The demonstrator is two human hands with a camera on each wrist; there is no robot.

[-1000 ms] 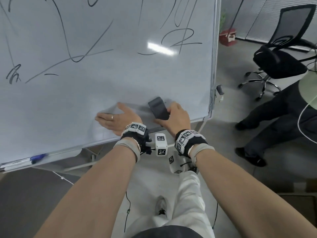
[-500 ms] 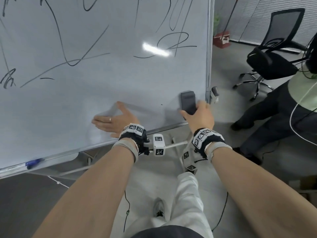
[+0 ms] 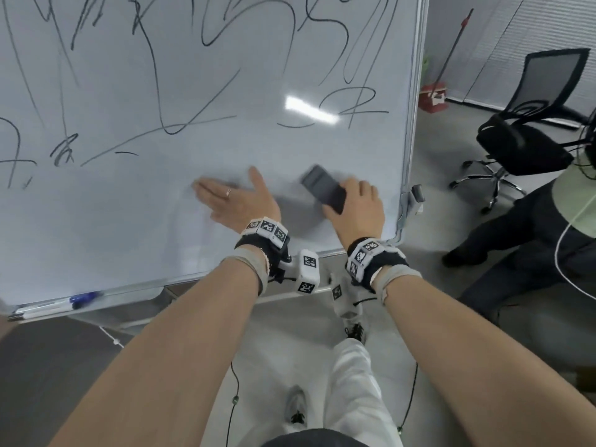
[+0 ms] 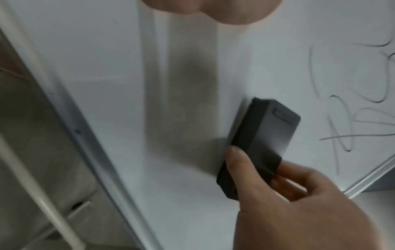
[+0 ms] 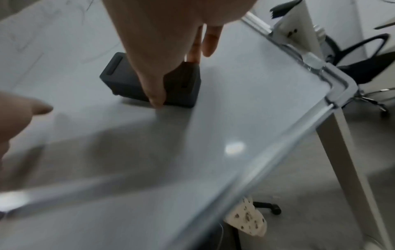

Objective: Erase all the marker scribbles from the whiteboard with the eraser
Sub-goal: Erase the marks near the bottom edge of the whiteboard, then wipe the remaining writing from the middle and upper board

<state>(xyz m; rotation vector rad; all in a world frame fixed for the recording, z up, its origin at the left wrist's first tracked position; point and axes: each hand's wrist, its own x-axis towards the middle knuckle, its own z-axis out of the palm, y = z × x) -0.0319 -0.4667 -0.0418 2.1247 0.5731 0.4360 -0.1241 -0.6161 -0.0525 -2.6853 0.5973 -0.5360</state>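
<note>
You are sweeping the dark grey rectangular plastic eraser (image 3: 323, 188) back leftward along the bottom band of the large white whiteboard (image 3: 135, 221): half a second ago it was standing almost upright hard against the right frame, and now it is sitting inboard of that edge, tilted, near your left thumb, much as it was a second ago. That back-and-forth is telling you the lower right strip is being polished clean, and no strokes are showing there now; judging by the board, the job is only begun, since the black marker scribbles (image 3: 180, 91) are covering the middle and upper board and the looped scrawl (image 3: 351, 108) is waiting above the eraser. Your right hand (image 3: 354, 211) is grasping the eraser's lower end, thumb on one long side and fingers wrapped over the other, felt face pressed flat to the board. Your left hand (image 3: 238, 201) is lying released and flat on the board just to the left, fingers straight, bracing it and holding nothing. The eraser's long axis is running diagonally, its free end pointing up and to the left, its held end down and to the right towards the board's lower right corner (image 5: 340, 91). A blue-capped marker (image 3: 82, 298) is resting in the tray at lower left.
</note>
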